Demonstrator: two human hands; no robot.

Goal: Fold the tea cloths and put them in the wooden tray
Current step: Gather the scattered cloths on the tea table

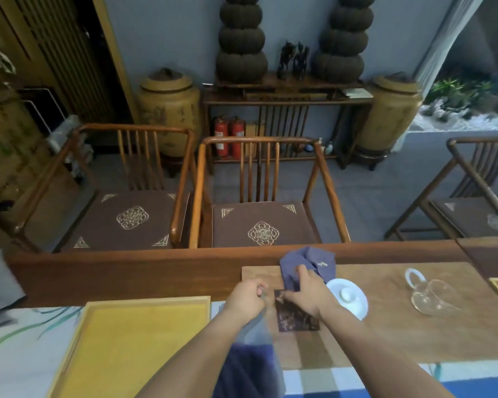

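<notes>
Both bare forearms reach forward, left hand [246,298] curled into a fist, right hand [306,294] fingers pinching.

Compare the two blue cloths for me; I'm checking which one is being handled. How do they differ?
The crumpled blue cloth is bunched on the table's far side, gripped by the right hand; the lower blue cloth hangs under the forearms, blurred. The left hand looks closed near its top, though the grip is unclear. Both look the same blue; neither lies in the wooden tray.

A crumpled blue tea cloth [308,267] sits bunched right of centre; the wooden tray [144,304] (yellow-lined, empty) fills the lower left.
</notes>
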